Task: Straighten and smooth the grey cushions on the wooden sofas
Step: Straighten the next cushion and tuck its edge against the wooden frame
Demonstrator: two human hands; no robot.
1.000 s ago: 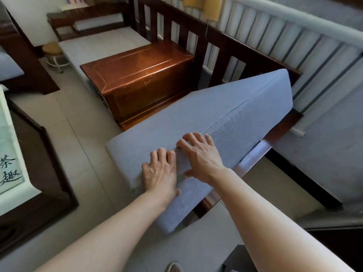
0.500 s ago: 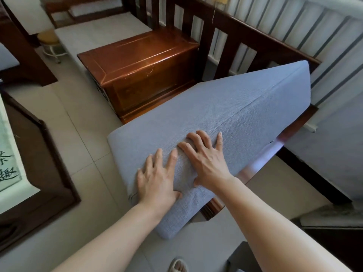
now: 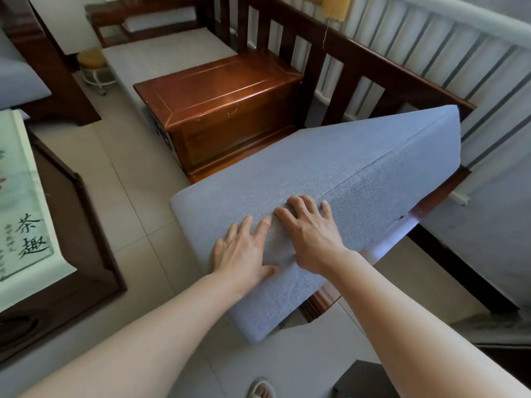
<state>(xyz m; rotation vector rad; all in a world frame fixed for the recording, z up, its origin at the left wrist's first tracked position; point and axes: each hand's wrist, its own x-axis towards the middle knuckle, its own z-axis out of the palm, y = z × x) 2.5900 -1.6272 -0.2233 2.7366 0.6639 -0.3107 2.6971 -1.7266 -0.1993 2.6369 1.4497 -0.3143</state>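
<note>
A thick grey cushion (image 3: 339, 179) lies askew on the dark wooden sofa seat (image 3: 408, 225), its near corner hanging out over the tiled floor. My left hand (image 3: 244, 248) rests flat on the cushion's front side, fingers spread. Just to its right, my right hand (image 3: 310, 228) presses flat near the seam along the cushion's top edge. Neither hand grips the fabric. A second grey cushion (image 3: 161, 53) lies on the far part of the sofa. The slatted sofa back (image 3: 353, 64) runs behind both.
A polished wooden chest (image 3: 224, 110) stands on the sofa between the two cushions. A low dark table (image 3: 86, 239) with a calligraphy cloth (image 3: 23, 208) is at the left. A small round stool (image 3: 93, 67) sits farther back. A slipper (image 3: 261, 390) lies on the floor below.
Both hands have slid a little along the cushion's front side, fingers spreading wider. The view has shifted slightly; the cushion stays in much the same tilted place.
</note>
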